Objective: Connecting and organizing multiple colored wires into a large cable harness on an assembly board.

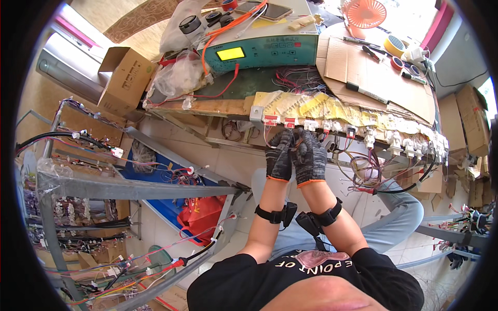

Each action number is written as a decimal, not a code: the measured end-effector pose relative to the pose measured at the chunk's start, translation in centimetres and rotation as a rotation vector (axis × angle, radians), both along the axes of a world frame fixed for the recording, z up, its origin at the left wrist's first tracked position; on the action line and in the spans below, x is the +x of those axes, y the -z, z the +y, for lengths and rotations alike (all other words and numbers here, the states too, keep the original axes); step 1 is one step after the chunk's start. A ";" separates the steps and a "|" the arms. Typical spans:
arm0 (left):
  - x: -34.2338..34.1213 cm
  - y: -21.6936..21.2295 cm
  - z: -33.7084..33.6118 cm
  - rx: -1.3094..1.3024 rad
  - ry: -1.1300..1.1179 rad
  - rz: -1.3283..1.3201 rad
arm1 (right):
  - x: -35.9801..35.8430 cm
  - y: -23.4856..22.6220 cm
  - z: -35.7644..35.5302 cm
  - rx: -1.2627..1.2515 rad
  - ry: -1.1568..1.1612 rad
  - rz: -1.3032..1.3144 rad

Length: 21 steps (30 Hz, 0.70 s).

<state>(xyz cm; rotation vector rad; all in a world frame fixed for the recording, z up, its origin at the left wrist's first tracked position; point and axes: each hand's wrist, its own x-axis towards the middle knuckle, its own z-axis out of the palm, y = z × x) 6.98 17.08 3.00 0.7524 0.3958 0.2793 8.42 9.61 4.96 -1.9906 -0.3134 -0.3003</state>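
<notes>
Both hands wear dark grey knit gloves with orange cuffs. My left hand (280, 155) and my right hand (309, 155) are pressed together just under the front edge of the workbench (207, 106). Their fingers pinch a small connector with thin wires (294, 136), mostly hidden by the gloves. Right above them a row of white and red connector sockets (332, 125) runs along the bench edge. A black strap with a small device sits on each wrist.
A teal tester box with a yellow display (259, 49) stands on the bench behind. Cardboard sheets, tape rolls (394, 45) and an orange fan lie at the right. A cardboard box (124, 78) and a metal rack hung with wire harnesses (93, 186) stand at left.
</notes>
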 end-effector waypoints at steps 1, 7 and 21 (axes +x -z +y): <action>0.1 0.0 -0.1 0.026 -0.012 0.027 | 0.1 0.1 0.5 0.659 0.042 0.424; 0.4 -1.0 -0.5 0.014 -0.113 0.052 | -0.7 0.5 1.6 1.138 0.078 0.668; 0.7 1.1 -0.2 0.043 -0.074 -0.045 | 0.2 1.7 1.0 0.781 -0.070 0.447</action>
